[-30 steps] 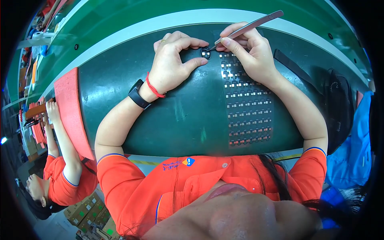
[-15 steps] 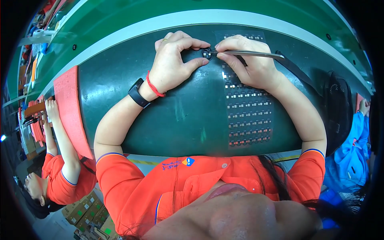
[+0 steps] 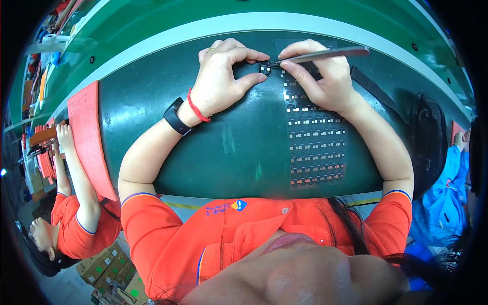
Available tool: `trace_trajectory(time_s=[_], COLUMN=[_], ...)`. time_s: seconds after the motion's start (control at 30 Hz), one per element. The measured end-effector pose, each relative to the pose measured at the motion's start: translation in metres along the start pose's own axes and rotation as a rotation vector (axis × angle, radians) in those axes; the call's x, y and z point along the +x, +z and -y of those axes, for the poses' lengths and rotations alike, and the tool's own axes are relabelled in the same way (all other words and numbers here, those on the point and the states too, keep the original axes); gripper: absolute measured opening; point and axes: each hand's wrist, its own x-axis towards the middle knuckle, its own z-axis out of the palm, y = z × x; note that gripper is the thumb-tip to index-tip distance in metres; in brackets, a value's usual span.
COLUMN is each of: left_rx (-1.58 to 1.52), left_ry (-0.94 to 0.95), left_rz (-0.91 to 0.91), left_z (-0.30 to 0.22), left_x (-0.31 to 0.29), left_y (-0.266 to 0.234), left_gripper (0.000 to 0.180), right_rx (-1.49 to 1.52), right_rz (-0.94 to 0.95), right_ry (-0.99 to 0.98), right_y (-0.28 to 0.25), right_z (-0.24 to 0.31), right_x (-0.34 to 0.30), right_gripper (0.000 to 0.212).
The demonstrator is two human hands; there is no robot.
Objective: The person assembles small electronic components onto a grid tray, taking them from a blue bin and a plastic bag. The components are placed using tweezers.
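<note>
Between the thumb and fingers of my left hand (image 3: 223,73) is a small round black part (image 3: 265,68) with pale squares on its face. My right hand (image 3: 323,76) grips metal tweezers (image 3: 330,54) like a pen, with the tips at the right edge of the round part. Below my right hand lies a clear sheet (image 3: 317,145) bearing several rows of small dark pieces with pale squares. The upper rows are partly hidden by that hand.
The green work surface (image 3: 203,162) spreads under both arms. A pink foam pad (image 3: 90,137) lies at the left edge. To the right are a black bag (image 3: 428,142) and its strap (image 3: 376,86). A person in orange (image 3: 76,218) works at far left, another in blue (image 3: 445,193) at far right.
The tweezers have tilted, their rear end rising and shifting right. My right fingers have moved slightly away from the round part, while my left hand stays nearly in place around it.
</note>
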Motion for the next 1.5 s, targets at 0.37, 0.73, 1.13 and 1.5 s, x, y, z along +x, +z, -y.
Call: trace_trajectory(time_s=[0.37, 0.73, 1.13, 1.5], left_rx=[0.007, -0.028, -0.197, 0.638], left_ry=[-0.001, -0.008, -0.027, -0.038], left_rz=[0.010, 0.017, 0.012, -0.503], left_z=[0.000, 0.002, 0.011, 0.118], left_x=[0.000, 0.001, 0.009, 0.062], left_y=[0.000, 0.000, -0.012, -0.056], left_gripper=[0.027, 0.028, 0.029, 0.028], right_rx=[0.497, 0.673, 0.837, 0.682], right_rz=[-0.002, 0.010, -0.039, -0.248], right_ry=[0.448, 0.497, 0.608, 0.658], right_y=[0.005, 0.005, 0.000, 0.002], right_z=[-0.009, -0.011, -0.013, -0.014], right_x=[-0.002, -0.004, 0.002, 0.006], right_gripper=[0.018, 0.019, 0.023, 0.025])
